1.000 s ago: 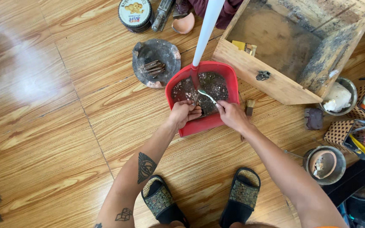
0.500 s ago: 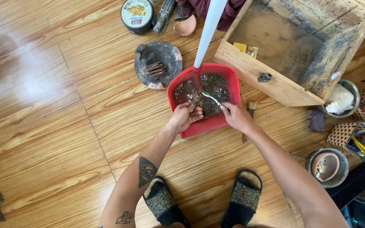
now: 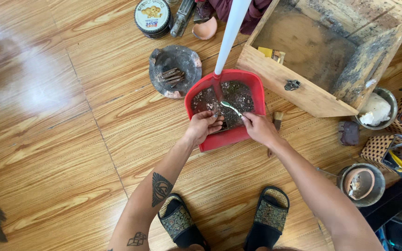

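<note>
A red dustpan (image 3: pixel 219 141) with a long white handle (image 3: pixel 231 32) lies on the wooden floor and holds dark dirt and debris. My left hand (image 3: pixel 203 126) is over its near edge, closed on a small dark object that is mostly hidden by my fingers. My right hand (image 3: pixel 259 128) grips a small toothbrush (image 3: pixel 230 107) with a pale green and white head. The brush head points left, just above the object in my left hand.
A dark round plate (image 3: pixel 175 69) with small sticks lies left of the dustpan, a round tin (image 3: pixel 153 16) beyond it. A worn wooden box (image 3: pixel 303 93) stands right. A paintbrush (image 3: pixel 277 118), metal bowls (image 3: pixel 361 183), a woven basket (image 3: pixel 380 148) and my sandalled feet (image 3: pixel 271 218) are nearby.
Both hands stay over the dustpan's near edge. The toothbrush in my right hand has shifted slightly against the object in my left hand.
</note>
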